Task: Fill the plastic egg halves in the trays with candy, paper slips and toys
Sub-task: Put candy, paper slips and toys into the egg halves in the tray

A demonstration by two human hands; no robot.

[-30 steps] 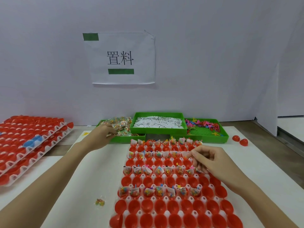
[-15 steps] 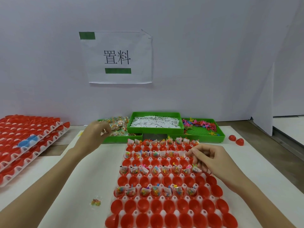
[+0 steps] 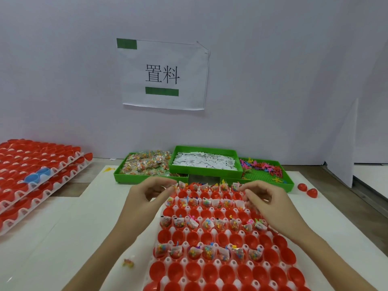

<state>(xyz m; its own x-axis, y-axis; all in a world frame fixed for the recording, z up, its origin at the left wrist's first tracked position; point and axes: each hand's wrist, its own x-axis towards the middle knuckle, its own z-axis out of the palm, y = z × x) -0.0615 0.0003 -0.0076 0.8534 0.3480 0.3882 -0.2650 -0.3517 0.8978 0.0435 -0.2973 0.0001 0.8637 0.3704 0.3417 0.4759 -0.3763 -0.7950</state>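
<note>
Both my hands, left and right, curl over the egg tray; my grip is unclear. Wall sign reads "置料".

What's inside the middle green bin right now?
The middle green bin holds a loose pile of white paper slips with dark print. Its floor and anything beneath the pile are covered.

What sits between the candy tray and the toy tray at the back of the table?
In the head view, the green tray of paper slips sits between the candy tray and the toy tray, raised above both.
</note>
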